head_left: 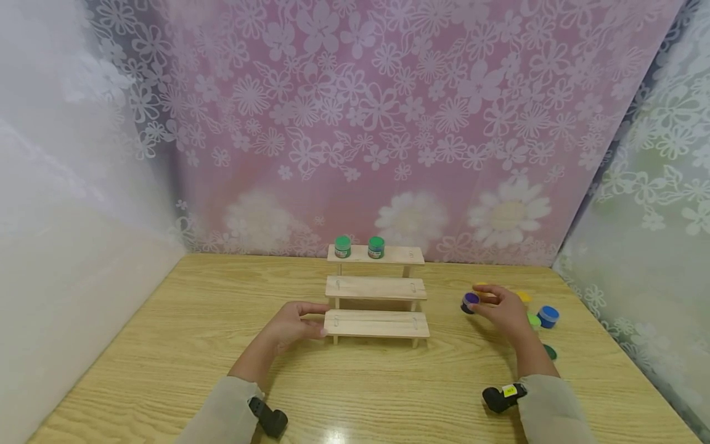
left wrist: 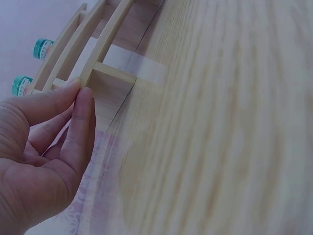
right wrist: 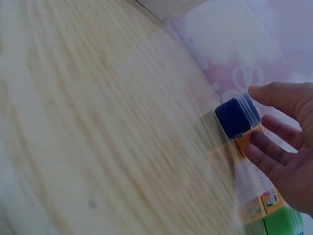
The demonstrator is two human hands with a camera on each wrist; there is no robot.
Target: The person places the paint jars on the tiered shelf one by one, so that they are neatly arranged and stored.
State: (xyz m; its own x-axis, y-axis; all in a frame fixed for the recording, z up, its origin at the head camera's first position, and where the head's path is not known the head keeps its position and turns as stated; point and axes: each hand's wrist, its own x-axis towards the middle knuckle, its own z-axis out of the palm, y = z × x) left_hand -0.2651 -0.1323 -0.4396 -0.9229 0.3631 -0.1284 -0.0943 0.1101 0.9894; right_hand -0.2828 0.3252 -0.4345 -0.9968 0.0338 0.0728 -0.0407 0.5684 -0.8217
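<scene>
Two green-lidded jars [head_left: 342,247] stand on the top board of a three-step wooden stand [head_left: 377,324] in the head view, near the back edge of the bench [head_left: 183,339]. The work looks only partly done: the middle and bottom boards carry no jars, while a purple-lidded jar [head_left: 470,302], a blue-lidded jar [head_left: 548,316], a light green jar [head_left: 534,321], a dark green lid [head_left: 550,352] and yellow pieces [head_left: 522,297] lie toward the bench's right edge, some partly hidden. The left hand [head_left: 291,324] is at the stand's bottom left corner; the right hand [head_left: 503,311] is at the purple-lidded jar. Pale wood grain covers the bench, with a glare spot by its front edge; pink flowered cloth [head_left: 333,117] hangs behind it, and lighter sheets [head_left: 665,160] flank both sides.

From the left wrist, thumb and fingers pinch the end of the bottom board; both green-lidded jars show beyond.

On the right wrist's side, thumb and fingers surround the lid of the purple-lidded jar, its body dark blue; whether they grip it I cannot tell. Past it are orange labels [right wrist: 270,197] and a green jar [right wrist: 279,223].
</scene>
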